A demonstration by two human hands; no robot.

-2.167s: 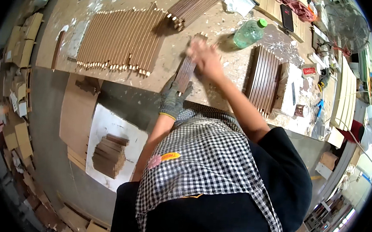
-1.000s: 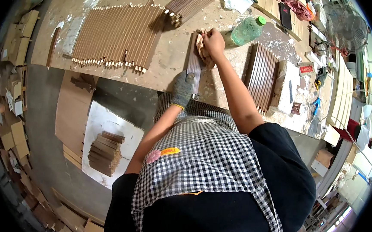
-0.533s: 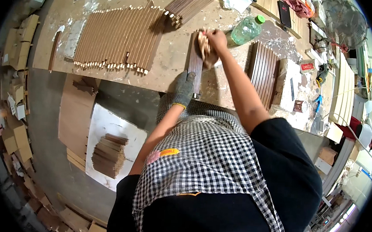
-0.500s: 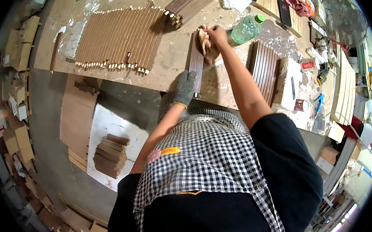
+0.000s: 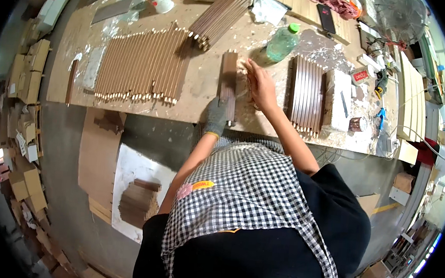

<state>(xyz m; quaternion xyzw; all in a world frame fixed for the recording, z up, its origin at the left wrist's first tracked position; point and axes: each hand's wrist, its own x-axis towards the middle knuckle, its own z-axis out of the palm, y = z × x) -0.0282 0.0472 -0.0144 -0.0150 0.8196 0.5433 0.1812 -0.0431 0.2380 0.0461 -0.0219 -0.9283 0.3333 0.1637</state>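
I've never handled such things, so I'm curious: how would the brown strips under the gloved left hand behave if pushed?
The brown strips look stiff, lying straight; pushed, they might slide apart, since no binding shows. Lying flat, they probably wouldn't roll.

Both forearms [image 5: 293, 142] stretch forward, gloved left fingers [image 5: 218, 105] closer in, bare right fingers [image 5: 255, 74] curled farther out.

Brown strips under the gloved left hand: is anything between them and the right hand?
Only a beige cloth, partly hidden by the right hand, shows between that hand and the brown strips. The green-capped bottle is farther out, not between them.
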